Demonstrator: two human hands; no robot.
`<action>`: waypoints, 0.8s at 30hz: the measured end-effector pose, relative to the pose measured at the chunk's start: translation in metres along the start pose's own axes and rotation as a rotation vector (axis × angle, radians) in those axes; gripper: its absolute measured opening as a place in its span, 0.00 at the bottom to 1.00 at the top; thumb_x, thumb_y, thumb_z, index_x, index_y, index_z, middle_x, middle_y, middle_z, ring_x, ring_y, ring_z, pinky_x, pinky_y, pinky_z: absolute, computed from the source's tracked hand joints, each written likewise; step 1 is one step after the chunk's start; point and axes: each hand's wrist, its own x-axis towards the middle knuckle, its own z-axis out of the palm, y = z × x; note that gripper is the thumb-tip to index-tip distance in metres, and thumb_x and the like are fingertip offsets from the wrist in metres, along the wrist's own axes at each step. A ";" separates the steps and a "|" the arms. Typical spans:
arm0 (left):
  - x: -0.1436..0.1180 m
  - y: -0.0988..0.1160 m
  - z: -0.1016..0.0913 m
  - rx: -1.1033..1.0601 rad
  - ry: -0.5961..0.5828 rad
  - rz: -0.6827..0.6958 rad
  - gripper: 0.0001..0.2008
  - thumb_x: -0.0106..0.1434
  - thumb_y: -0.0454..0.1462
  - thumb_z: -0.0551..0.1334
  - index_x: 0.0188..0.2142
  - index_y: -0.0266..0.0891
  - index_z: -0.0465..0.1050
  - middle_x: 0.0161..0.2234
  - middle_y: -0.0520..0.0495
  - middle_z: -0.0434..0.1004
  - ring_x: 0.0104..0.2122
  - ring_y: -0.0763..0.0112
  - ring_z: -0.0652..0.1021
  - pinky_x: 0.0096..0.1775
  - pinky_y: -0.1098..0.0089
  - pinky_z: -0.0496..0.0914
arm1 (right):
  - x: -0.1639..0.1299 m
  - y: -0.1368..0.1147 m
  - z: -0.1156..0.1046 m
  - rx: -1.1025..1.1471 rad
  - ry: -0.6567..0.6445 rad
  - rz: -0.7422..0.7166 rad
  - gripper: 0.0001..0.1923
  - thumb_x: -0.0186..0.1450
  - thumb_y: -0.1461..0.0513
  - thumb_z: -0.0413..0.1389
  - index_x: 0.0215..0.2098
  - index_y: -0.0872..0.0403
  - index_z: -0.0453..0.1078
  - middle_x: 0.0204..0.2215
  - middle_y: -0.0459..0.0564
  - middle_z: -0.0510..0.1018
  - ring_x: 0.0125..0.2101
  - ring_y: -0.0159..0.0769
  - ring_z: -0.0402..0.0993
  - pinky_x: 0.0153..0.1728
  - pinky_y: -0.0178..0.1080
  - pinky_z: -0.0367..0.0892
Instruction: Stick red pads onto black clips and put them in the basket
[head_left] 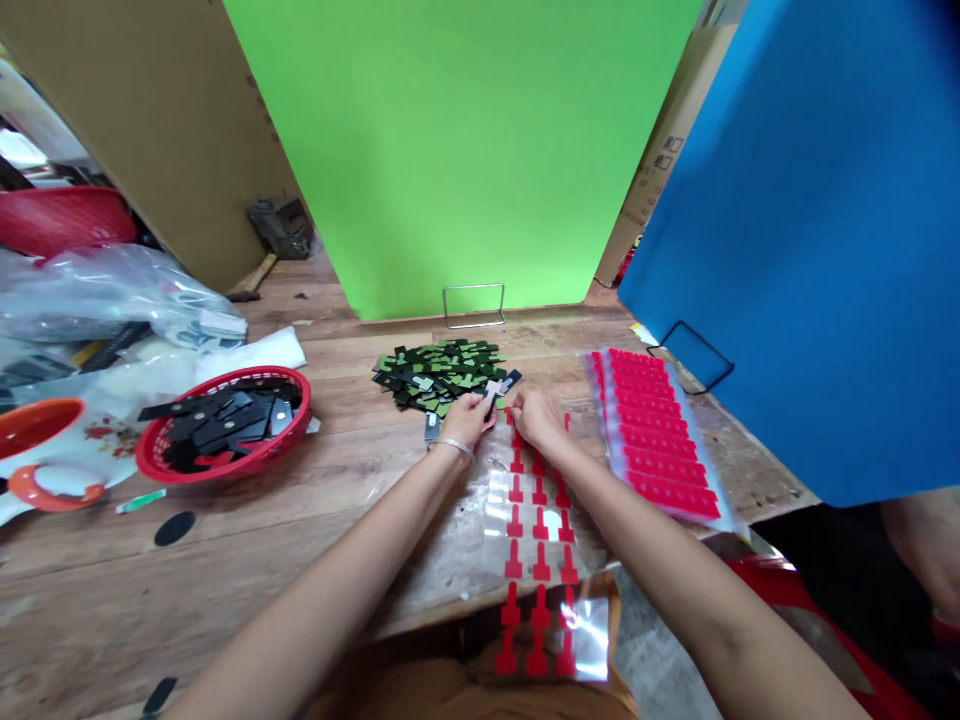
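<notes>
My left hand (466, 420) is closed on a small flat black piece (491, 402) with a pale T-shaped patch on top. Just beyond it lies a heap of black and green flat pieces (442, 360). My right hand (536, 415) is pinched near the top of a clear sheet (495, 515), its fingertips close to the left hand; anything between them is hidden. Columns of red T-shaped stickers (540, 522) run down this sheet, which hangs over the table's front edge towards my lap.
A red basket (296, 425) of black pieces stands left, beside a white and orange mug (112, 445). Sheets of red stickers (660, 430) are stacked at right. A green panel (472, 150) and a blue panel (795, 250) stand behind. Plastic bags (127, 290) lie far left.
</notes>
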 end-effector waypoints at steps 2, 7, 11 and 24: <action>-0.002 -0.001 0.000 -0.001 -0.010 -0.024 0.06 0.55 0.30 0.61 0.23 0.34 0.65 0.19 0.52 0.69 0.23 0.79 0.73 0.31 0.75 0.71 | 0.004 -0.003 -0.001 -0.011 -0.028 0.024 0.07 0.57 0.62 0.53 0.32 0.53 0.73 0.30 0.53 0.76 0.33 0.40 0.72 0.30 0.35 0.60; -0.004 -0.002 0.000 0.011 -0.009 -0.046 0.06 0.56 0.31 0.60 0.24 0.35 0.65 0.22 0.51 0.71 0.24 0.79 0.73 0.33 0.75 0.72 | 0.009 -0.007 -0.004 -0.030 -0.043 0.041 0.06 0.56 0.64 0.54 0.29 0.56 0.73 0.28 0.56 0.77 0.32 0.40 0.73 0.29 0.35 0.60; -0.003 -0.004 -0.002 0.025 -0.011 -0.041 0.06 0.56 0.32 0.60 0.25 0.35 0.65 0.22 0.52 0.71 0.23 0.80 0.74 0.33 0.75 0.72 | 0.001 -0.006 0.000 -0.044 0.034 -0.020 0.08 0.57 0.65 0.53 0.32 0.53 0.73 0.31 0.54 0.76 0.33 0.40 0.71 0.29 0.36 0.59; 0.008 -0.004 0.003 0.236 0.030 -0.004 0.09 0.54 0.30 0.62 0.21 0.35 0.62 0.16 0.52 0.70 0.17 0.77 0.73 0.25 0.75 0.69 | -0.009 -0.003 0.013 -0.009 0.165 -0.183 0.08 0.58 0.67 0.49 0.33 0.56 0.69 0.36 0.56 0.71 0.38 0.41 0.63 0.35 0.38 0.56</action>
